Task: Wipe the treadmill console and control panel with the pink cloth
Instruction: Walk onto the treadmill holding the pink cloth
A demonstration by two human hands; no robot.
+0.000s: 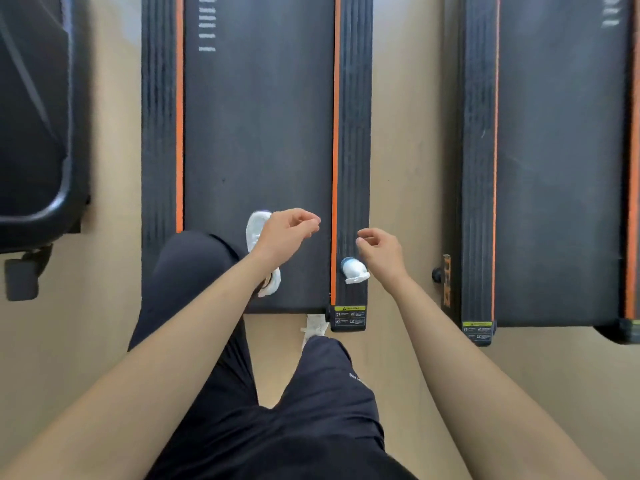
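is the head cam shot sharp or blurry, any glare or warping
Head view: soft all over, with the warning label text unreadable; wide-angle stretch swells the forearms at the bottom; pale sheen on the treadmill belt near the top; both the left hand and right hand are slightly smeared; lighting is even, shadows faint.

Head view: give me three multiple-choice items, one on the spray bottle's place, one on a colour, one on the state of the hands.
1. Where does the spray bottle stand?
A. on the belt
B. on the treadmill's right side rail
C. on the floor

2. What colour are the stripes beside the belt?
A. orange
B. green
C. white

3. What do the hands hold?
A. a pink cloth
B. the bottle
C. nothing

Key: 1 B, the bottle sits on the ribbed rail right of the stripe. 2 A, both stripes are orange. 3 C, the left hand and right hand are empty; no cloth shows.
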